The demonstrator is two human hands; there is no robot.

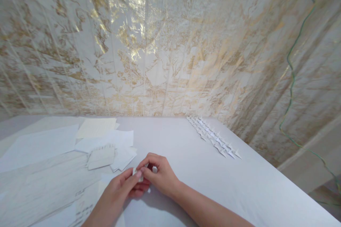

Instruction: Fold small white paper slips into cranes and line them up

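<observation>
Head view: two bare hands meet above the near edge of a white counter (pixel 165 136), left of its middle. The left hand (pixel 125 183) has its grip closed on a small folded piece of paper (pixel 134 171), with the thumb lying over it and other fingers curled underneath. The right hand (pixel 157 174) reaches in from the other side, its thumb and forefinger also pinching the piece, so both grips share it. Much of the piece is hidden by the fingers, and its exact shape cannot be told.

To the left, loose sheets (pixel 42 181) overlap across the counter, some with faint marks. Near the hands lie a squarish paper (pixel 101 158) with printing along its top and, just beside it, some white slips (pixel 124 158). A cream sheet (pixel 97 127) lies farther back. On the right, well apart from the hands, small folded paper shapes (pixel 213 136) with pointed ends stand in slanting rows. Behind the counter hangs a white covering (pixel 151 78) patterned in gold, and a green and yellow cord (pixel 292 78) runs down at the right.
</observation>
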